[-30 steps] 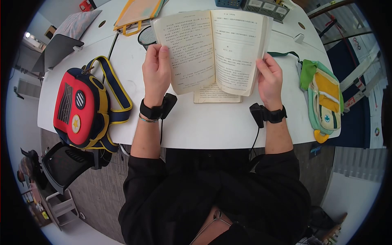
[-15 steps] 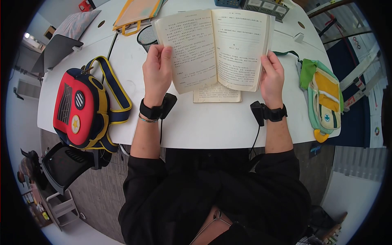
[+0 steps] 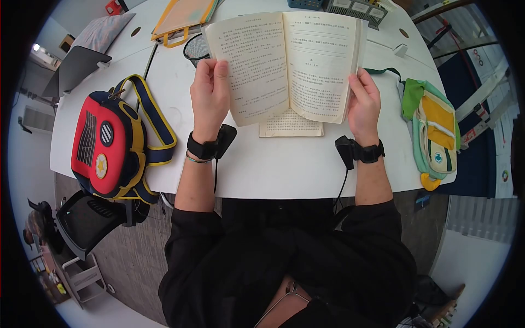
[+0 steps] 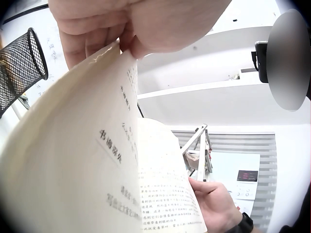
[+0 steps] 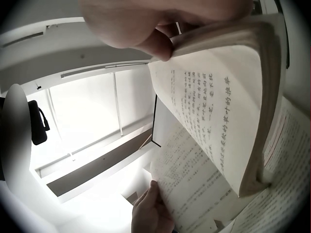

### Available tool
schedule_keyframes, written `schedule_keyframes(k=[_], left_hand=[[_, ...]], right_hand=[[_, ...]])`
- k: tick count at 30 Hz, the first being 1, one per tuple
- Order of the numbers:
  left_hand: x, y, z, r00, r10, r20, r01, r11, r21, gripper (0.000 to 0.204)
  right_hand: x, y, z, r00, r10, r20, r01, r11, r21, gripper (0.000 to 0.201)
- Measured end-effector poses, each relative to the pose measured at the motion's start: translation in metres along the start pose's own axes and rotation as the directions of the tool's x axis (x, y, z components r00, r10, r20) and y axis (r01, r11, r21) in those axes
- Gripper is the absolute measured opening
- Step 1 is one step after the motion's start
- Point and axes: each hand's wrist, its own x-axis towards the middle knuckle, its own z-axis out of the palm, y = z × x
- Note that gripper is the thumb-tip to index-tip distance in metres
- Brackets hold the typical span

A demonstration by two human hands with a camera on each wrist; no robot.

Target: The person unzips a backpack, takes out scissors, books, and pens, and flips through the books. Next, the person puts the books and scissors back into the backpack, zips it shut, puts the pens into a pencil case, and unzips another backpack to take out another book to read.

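In the head view an open book [image 3: 260,71] with printed pages is held up over the white table. My left hand [image 3: 210,98] grips its left edge, thumb on the page. My right hand [image 3: 363,104] pinches the right edge, thumb in front. Beneath it, the lower part of another printed page or book [image 3: 291,129] shows on the table; the rest is hidden. The left wrist view shows my left hand [image 4: 141,24] holding the pages [image 4: 82,145] from above. In the right wrist view, my right hand [image 5: 165,24] pinches the thick page block [image 5: 209,97].
A red and navy backpack [image 3: 112,145] lies at the left, a green and yellow bag [image 3: 435,131] at the right. Behind the book are a mesh holder [image 3: 196,49], a folder [image 3: 183,21] and a grey basket [image 3: 355,12]. A laptop [image 3: 82,68] stands at the far left.
Since a second ago, my right hand and the book's right side have shifted slightly outward and up. The left hand has barely moved, and both hands still hold the book.
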Motion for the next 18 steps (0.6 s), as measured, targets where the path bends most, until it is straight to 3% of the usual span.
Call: schedule_keyframes(k=[12,16,18], left_hand=[[0.000,0.007,0.003,1.000,-0.031,0.000,0.030,0.982,-0.184,0.024],[0.001,0.010,0.002,0.998,-0.044,0.035,0.050,0.982,-0.180,0.029],[0.001,0.007,0.002,0.997,0.002,0.079,0.004,0.997,-0.081,0.027]], right_hand=[[0.000,0.001,0.000,1.000,0.001,0.013,-0.001,1.000,0.002,0.028],[0.000,0.000,0.001,1.000,-0.001,0.009,0.001,1.000,0.011,0.028],[0.000,0.002,-0.001,1.000,0.006,0.018,-0.006,1.000,0.008,0.026]])
